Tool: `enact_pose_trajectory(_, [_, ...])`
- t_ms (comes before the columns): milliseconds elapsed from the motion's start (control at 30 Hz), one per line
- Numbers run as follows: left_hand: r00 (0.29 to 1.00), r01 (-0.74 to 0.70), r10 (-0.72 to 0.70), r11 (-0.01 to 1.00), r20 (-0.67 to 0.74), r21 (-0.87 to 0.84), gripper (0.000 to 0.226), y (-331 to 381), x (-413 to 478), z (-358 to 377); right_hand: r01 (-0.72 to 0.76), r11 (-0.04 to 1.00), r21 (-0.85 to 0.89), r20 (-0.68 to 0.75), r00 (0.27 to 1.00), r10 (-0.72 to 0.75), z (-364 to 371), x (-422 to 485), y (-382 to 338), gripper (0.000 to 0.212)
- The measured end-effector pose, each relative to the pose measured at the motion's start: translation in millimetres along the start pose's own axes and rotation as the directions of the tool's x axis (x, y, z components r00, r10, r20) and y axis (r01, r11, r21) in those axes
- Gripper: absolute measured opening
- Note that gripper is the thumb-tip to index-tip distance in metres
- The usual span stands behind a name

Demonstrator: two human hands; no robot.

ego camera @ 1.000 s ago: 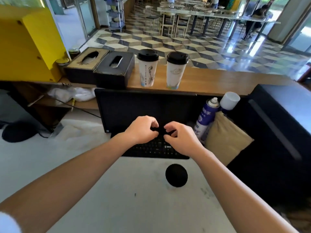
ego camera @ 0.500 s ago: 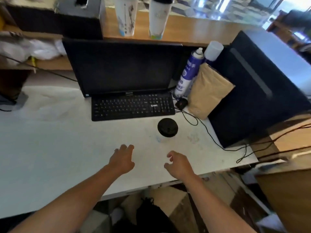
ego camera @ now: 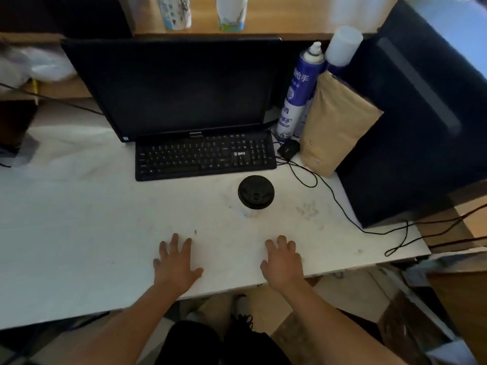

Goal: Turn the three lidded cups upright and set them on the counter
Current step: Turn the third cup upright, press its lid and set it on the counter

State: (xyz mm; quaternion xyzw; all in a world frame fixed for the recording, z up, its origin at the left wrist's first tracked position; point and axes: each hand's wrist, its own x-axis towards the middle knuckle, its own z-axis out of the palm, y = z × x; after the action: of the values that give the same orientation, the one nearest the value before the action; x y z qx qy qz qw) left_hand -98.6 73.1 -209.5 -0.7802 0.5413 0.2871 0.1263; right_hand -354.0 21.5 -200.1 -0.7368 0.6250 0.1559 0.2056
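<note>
Resting both palms flat and empty on the white desk (ego camera: 79,233).
Left hand (ego camera: 175,262) and right hand (ego camera: 283,262) lie spread; beyond stands an upright lidded cup (ego camera: 255,193), probably light, thin-walled paper: grip mid-wall, gently. Two more cups (ego camera: 230,13) stand on the far counter (ego camera: 290,19).

The white surface (ego camera: 79,233) is carrying a dark monitor (ego camera: 179,88), a black keyboard (ego camera: 205,156) touching its base, a black-lidded cup (ego camera: 255,192) standing upright just in front, a blue spray can (ego camera: 297,96), a tan pouch (ego camera: 334,125) and both flat hands, left (ego camera: 175,262) and right (ego camera: 283,262).
</note>
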Motion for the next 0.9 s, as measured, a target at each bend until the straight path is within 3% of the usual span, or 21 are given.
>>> enact_pose_trajectory(67, [0.999,0.037,-0.037,0.999,-0.001,-0.032,0.085,9.1,0.1,0.9,0.021,0.997,0.072,-0.057,0.998,-0.017,2.9,6.3,4.4,0.048])
enact_pose_trajectory(133, [0.999,0.051,-0.051,0.998,0.002,-0.046,0.082,21.1,0.0,2.0,0.01,0.957,0.291,-0.08,0.997,0.014,0.4,16.7,8.2,0.048])
enact_pose_trajectory(267, [0.999,0.045,-0.045,0.998,0.003,-0.032,0.089,40.1,-0.1,6.2,-0.056,0.645,0.762,-0.044,0.99,0.137,-24.4,46.8,7.0,0.068])
enact_pose_trajectory(400, [0.998,0.056,-0.056,0.998,-0.008,-0.015,0.094,43.9,0.2,11.3,-0.054,0.38,0.923,0.013,0.994,0.109,-53.6,74.5,-3.2,0.107])
enact_pose_trajectory(500, [0.998,0.06,-0.06,0.998,-0.014,-0.024,0.095,43.4,2.1,13.2,0.046,0.277,0.96,-0.056,0.998,0.028,-61.6,86.6,-13.4,0.107])
enact_pose_trajectory(600, [0.998,0.067,-0.067,0.997,0.01,-0.038,0.095,42.2,3.6,11.1,0.076,0.256,0.964,-0.071,0.997,-0.029,-65.2,89.1,-21.3,0.086])
enact_pose_trajectory(700, [0.994,0.111,-0.105,0.969,0.039,-0.221,0.096,46.8,8.2,-5.9,0.057,0.291,0.955,-0.036,0.996,-0.076,-60.8,87.5,-26.3,0.077])
enact_pose_trajectory(800, [0.989,0.017,-0.106,0.768,-0.101,-0.641,0.093,59.5,9.3,-41.4,0.058,0.345,0.937,-0.019,0.993,-0.116,-56.7,77.7,-34.2,0.076])
enact_pose_trajectory(833, [0.98,-0.072,-0.088,0.681,-0.179,-0.729,0.093,64.3,7.9,-53.8,0.048,0.357,0.933,0.0,0.991,-0.134,-54.4,74.1,-37.3,0.076])
enact_pose_trajectory(900, [0.948,-0.262,0.015,0.605,-0.318,-0.752,0.095,72.9,1.7,-75.9,0.032,0.381,0.924,0.047,0.98,-0.195,-54.2,64.1,-46.2,0.077])
